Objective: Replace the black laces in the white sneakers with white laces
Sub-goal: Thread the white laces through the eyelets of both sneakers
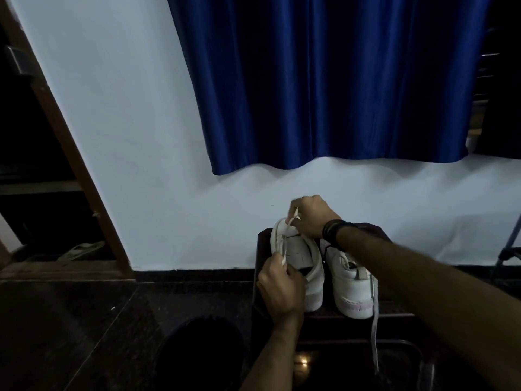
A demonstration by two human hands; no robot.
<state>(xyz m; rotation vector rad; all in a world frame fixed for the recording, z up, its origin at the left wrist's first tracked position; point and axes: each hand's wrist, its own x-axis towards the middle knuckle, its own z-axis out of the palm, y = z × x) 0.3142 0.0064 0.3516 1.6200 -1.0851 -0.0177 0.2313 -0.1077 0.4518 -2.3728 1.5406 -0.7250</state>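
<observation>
Two white sneakers stand side by side on a dark stool (260,249), toes toward the wall. My left hand (280,289) pinches one end of a white lace (284,256) beside the left sneaker (303,258). My right hand (308,217), with black bands on the wrist, pinches the other end of that lace above the sneaker's toe. The right sneaker (352,292) sits under my right forearm. A second white lace (374,328) hangs from it over the stool's front edge. No black lace is plainly visible.
A blue curtain (332,86) hangs on the pale wall behind the stool. A brown door frame (70,153) stands at the left, with a sandal (81,249) on the floor beyond it. The floor is dark. A metal stand (510,246) is at the far right.
</observation>
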